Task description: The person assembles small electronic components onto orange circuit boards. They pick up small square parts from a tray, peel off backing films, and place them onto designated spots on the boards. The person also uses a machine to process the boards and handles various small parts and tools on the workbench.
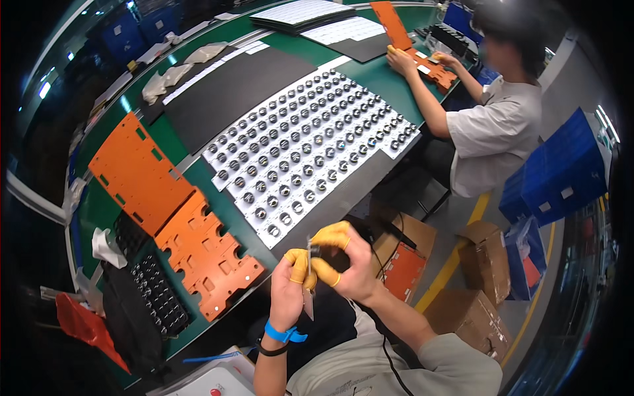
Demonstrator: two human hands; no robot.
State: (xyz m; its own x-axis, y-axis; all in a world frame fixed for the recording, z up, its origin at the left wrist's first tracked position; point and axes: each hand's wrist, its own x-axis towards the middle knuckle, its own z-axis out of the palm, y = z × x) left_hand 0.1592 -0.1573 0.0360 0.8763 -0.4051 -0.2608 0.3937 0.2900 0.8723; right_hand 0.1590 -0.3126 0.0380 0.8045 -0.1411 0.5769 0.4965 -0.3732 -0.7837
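My left hand (288, 290), in yellow finger cots with a blue strap at the wrist, pinches a thin board (308, 300) held nearly edge-on above the table's front edge. A small dark round part sticks out from its right side. Around that part curl the yellow-tipped fingers and thumb of my right hand (350, 261), gripping the board from the right; its contact points are partly hidden. Beyond my hands lies a large sheet of joined white boards (264, 221), with rows of black round lens-like parts. To the left, an orange fixture (205, 254) lies unfolded.
A black tray (158, 294) of small dark parts sits left of the fixture. Black sheets (231, 86) lie farther back on the green table. At the far right a co-worker (495, 125) handles another orange fixture (429, 66). Cardboard boxes (469, 320) and blue bins (558, 171) stand right.
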